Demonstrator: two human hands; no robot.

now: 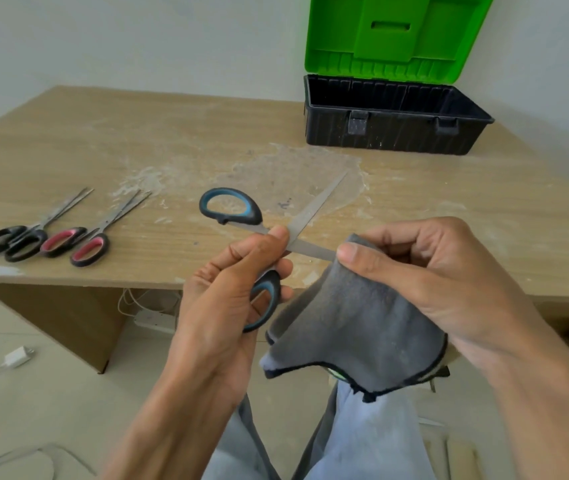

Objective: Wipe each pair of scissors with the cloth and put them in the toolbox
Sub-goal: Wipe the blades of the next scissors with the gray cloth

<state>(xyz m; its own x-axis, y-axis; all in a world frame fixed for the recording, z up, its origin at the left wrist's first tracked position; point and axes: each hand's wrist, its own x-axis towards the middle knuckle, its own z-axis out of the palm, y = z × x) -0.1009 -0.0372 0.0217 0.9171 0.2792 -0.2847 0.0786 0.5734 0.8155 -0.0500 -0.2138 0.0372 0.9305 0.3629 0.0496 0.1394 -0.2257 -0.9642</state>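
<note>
My left hand (227, 296) grips a pair of blue-and-black scissors (231, 207) by the lower handle, thumb on the pivot, with the blades spread wide above the table's front edge. One blade points up and right; the other runs right into a grey cloth (352, 327). My right hand (425, 271) pinches that cloth around the blade's end. Two more pairs lie on the table at the left: black-handled scissors (11, 242) and pink-handled scissors (75, 245). The black toolbox (390, 133) stands at the back right with its green lid (394, 36) raised.
The wooden table (207, 140) has pale dusty smears across its middle. Under it lie a white power strip (153, 320) and cables, and a white charger plug (18, 356) rests on the floor at the left. My knees show below the cloth.
</note>
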